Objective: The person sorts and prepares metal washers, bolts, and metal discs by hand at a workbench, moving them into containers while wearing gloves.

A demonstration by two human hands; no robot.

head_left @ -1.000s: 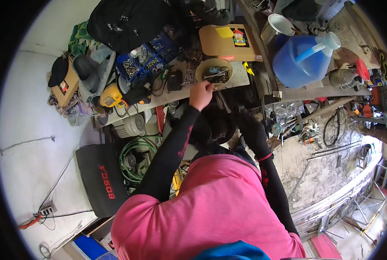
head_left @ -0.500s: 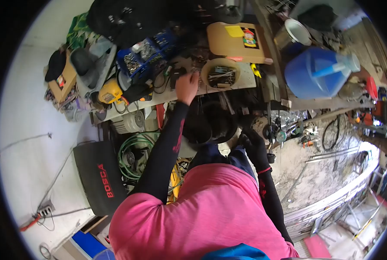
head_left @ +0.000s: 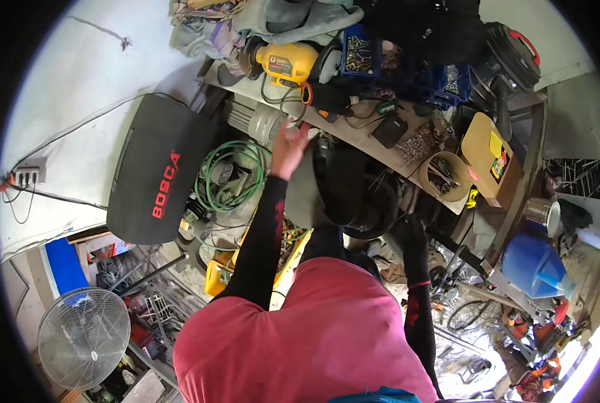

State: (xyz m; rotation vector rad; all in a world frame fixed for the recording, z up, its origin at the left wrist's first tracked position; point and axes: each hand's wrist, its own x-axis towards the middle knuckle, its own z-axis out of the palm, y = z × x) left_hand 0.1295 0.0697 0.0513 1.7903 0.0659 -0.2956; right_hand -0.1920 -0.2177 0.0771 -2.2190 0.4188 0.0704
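Note:
My left hand [head_left: 289, 149] is bare below a black sleeve and reaches to the front edge of the workbench [head_left: 374, 143]. Its fingers look apart, with nothing visible in them, close to a red item [head_left: 305, 127] under the edge. Beside it is a grey ribbed motor housing [head_left: 263, 123]. My right hand [head_left: 407, 236], dark and blurred, hangs low by the bench's right part; its fingers cannot be made out. Black round containers [head_left: 370, 208] stand between my hands, under the bench.
On the bench are a yellow bench grinder [head_left: 290, 62], blue bins [head_left: 397, 64] of screws, a tub of tools [head_left: 443, 176] and a cardboard box [head_left: 486, 158]. A green hose coil [head_left: 227, 176], a black BOSCA case [head_left: 159, 171] and a fan [head_left: 85, 339] are at left; a blue jug [head_left: 534, 265] is at right.
The view has swung left, bringing the fan into sight. My left hand has gone from the bench top beside the tub to the front edge near the motor housing. My right hand stays low.

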